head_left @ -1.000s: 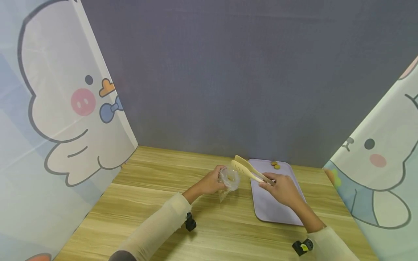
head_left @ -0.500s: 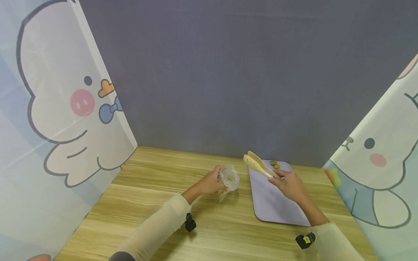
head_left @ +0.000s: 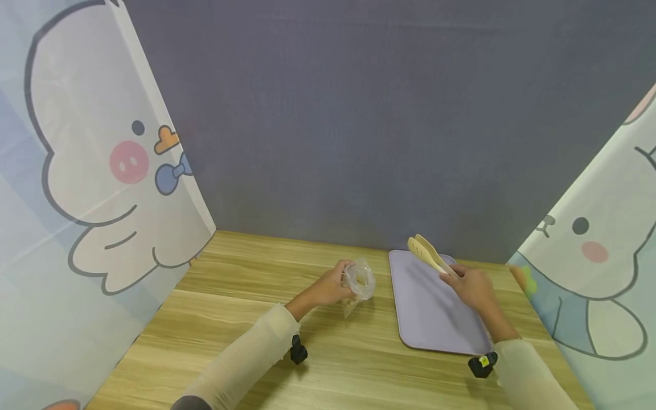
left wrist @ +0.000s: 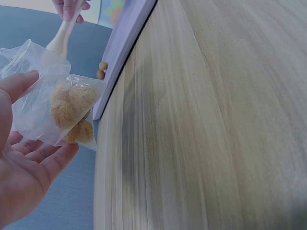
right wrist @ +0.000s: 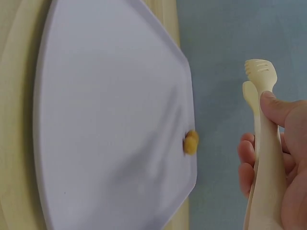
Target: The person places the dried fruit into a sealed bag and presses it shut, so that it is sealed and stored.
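My left hand (head_left: 328, 286) holds a clear plastic bag (left wrist: 33, 103) with its mouth spread, thumb on one side and fingers on the other. Several round, light-brown balls (left wrist: 67, 110), wrinkled like walnuts or puffs, lie in its bottom. My right hand (head_left: 474, 290) grips cream-coloured tongs (right wrist: 261, 139), their slotted tips slightly apart and nothing between them. They stand over the far end of a lilac tray (head_left: 427, 324). Two small brown balls (right wrist: 190, 143) lie together by the tray's far edge; in the head view the tongs and hand hide them.
The wood-grain table (head_left: 246, 262) ends at a dark grey backdrop (head_left: 328, 125) just behind the tray. Cartoon-printed sheets (head_left: 77, 171) flank both sides. Sleeves with black wrist cameras (head_left: 298, 349) reach in from the front.
My right hand has carried the tongs rightward from beside the bag to over the tray's far end. The left hand and bag have stayed in place.
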A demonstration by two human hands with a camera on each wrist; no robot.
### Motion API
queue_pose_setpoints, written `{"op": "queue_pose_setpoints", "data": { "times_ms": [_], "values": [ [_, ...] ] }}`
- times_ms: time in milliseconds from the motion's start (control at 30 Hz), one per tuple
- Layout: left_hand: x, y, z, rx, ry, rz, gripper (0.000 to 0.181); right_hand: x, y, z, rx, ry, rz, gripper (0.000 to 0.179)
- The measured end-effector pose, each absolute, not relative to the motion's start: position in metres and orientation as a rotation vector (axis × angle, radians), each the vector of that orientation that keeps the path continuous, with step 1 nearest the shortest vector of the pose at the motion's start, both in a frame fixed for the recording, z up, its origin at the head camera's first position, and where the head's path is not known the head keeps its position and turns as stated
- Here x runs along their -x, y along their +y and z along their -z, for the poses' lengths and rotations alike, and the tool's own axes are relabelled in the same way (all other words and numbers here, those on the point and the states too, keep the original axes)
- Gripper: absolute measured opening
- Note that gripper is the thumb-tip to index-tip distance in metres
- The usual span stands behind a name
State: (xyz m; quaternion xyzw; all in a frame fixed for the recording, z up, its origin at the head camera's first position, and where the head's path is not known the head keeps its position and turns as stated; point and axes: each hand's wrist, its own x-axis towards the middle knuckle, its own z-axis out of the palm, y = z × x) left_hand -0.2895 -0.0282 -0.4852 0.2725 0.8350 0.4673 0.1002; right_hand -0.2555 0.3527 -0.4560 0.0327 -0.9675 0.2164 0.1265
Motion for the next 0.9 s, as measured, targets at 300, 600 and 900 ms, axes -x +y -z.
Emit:
{"op": "queue_pose_setpoints", "data": {
  "times_ms": [300, 600, 900],
  "values": [
    [0.29, -0.028, 0.484, -0.814, 2.474, -1.383, 0.08, 0.266, 0.371, 0.468, 0.016, -2.81, -0.586, 0.05],
    [0.292, -0.031, 0.487, -0.814, 2.476, -1.376, 0.079, 0.27, 0.382, 0.481, 0.119, -2.887, -0.568, 0.052],
    [0.292, -0.035, 0.486, -0.803, 2.478, -1.385, 0.079, 0.273, 0.388, 0.488, 0.249, -2.96, -0.573, 0.058]
  ]
}}
